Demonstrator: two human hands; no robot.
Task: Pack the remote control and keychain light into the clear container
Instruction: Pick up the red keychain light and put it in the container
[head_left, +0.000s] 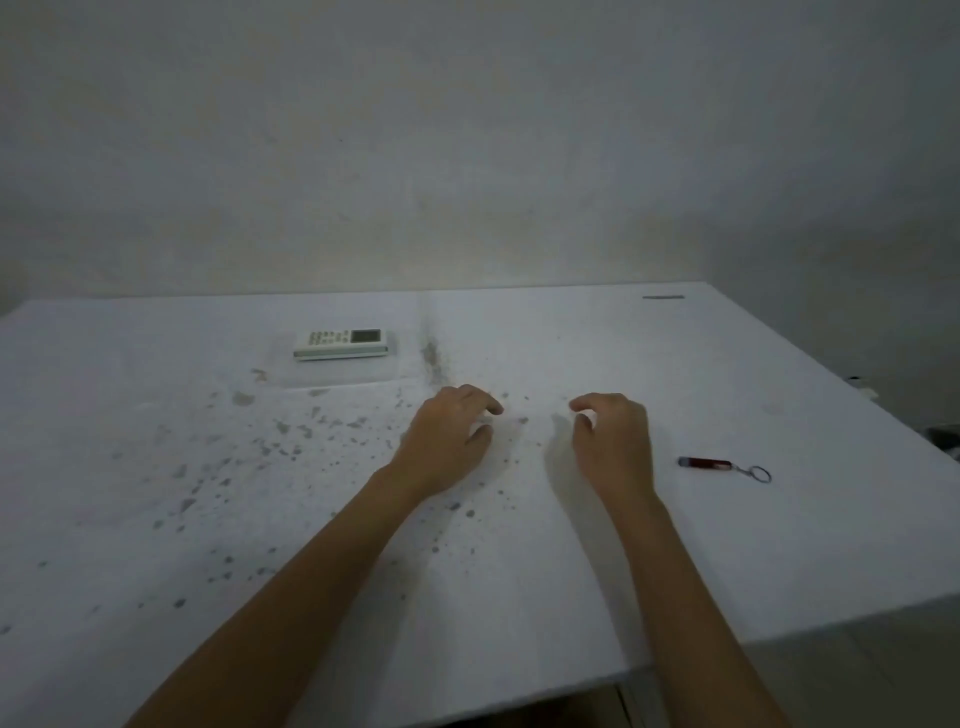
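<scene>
Both bare forearms reach forward — left hand and right hand empty, fingers loosely curled.

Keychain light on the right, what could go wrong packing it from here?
The clear container shows only as a faint outline around the remote control, so a hand might bump it or drop the light outside it. The keychain light is small with a loose ring; the right hand could fumble it toward the table edge.
</scene>
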